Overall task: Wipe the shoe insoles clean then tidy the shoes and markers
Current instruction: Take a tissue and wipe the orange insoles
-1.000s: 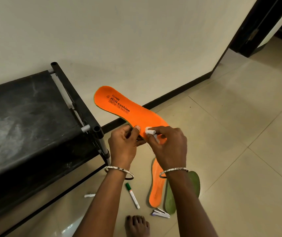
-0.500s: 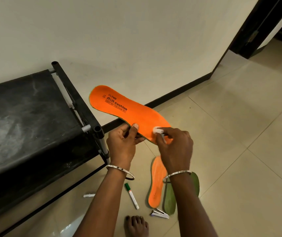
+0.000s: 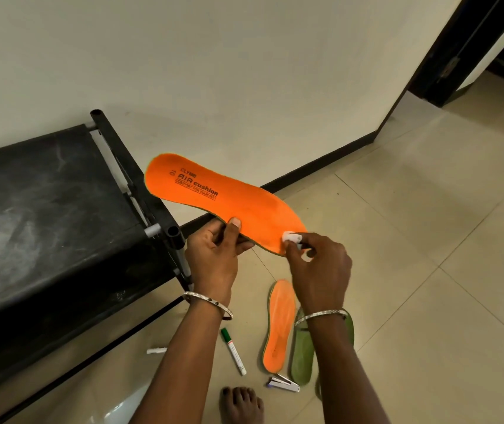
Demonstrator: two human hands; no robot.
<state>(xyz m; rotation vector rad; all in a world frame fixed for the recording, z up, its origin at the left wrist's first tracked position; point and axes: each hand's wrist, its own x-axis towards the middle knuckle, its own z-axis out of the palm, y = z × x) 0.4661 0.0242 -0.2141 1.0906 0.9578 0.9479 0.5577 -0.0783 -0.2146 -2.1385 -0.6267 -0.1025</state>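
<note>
My left hand point(image 3: 214, 255) grips an orange insole point(image 3: 214, 194) printed "AIR cushion" by its near edge, thumb on top, and holds it in the air. My right hand point(image 3: 318, 264) pinches a small white object point(image 3: 292, 238) against the insole's right end. On the floor below lie a second orange insole point(image 3: 278, 325) and a green insole point(image 3: 302, 353), side by side. A green-capped white marker point(image 3: 233, 351) lies left of them.
A black shoe rack point(image 3: 45, 224) stands against the wall on the left. A small white cap or piece point(image 3: 156, 350) and a stapler-like metal tool point(image 3: 284, 384) lie on the tiled floor. My bare foot point(image 3: 241, 403) is at the bottom. A doorway point(image 3: 474, 56) opens at the upper right.
The held insole has tilted flatter and its far end swung left. My right hand slid with the white object toward the insole's right edge.
</note>
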